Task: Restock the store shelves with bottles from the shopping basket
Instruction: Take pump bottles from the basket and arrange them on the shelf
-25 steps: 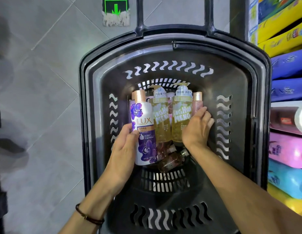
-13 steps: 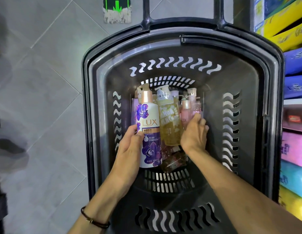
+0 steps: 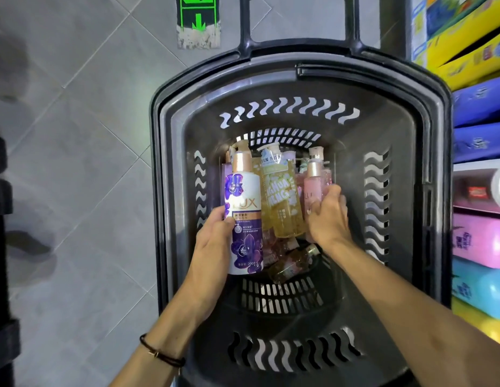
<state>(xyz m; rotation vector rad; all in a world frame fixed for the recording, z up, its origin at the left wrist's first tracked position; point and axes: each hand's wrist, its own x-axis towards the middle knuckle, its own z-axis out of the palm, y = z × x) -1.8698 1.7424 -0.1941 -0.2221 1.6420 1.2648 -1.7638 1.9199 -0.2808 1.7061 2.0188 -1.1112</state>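
Note:
A dark grey shopping basket [image 3: 427, 113] stands on the floor below me with several bottles at its bottom. My left hand [image 3: 212, 241] grips a white and purple LUX bottle [image 3: 244, 219] with a rose-gold pump, lifted above the others. My right hand [image 3: 328, 216] curls round a pink bottle [image 3: 313, 182] with a rose-gold cap. Between the two lies a yellow bottle [image 3: 283, 202] with white lettering. A small amber bottle [image 3: 292, 261] lies lower down on the basket floor.
Store shelves [image 3: 483, 163] on the right hold blue, pink, cyan and yellow packages. The basket's handle [image 3: 299, 40] rises at the top. Grey tiled floor [image 3: 75, 163] with a green arrow sticker [image 3: 198, 20] lies to the left.
My right hand left the yellow bottles and closed round the pink bottle. One yellow bottle dropped out of sight. My left hand raised the LUX bottle slightly.

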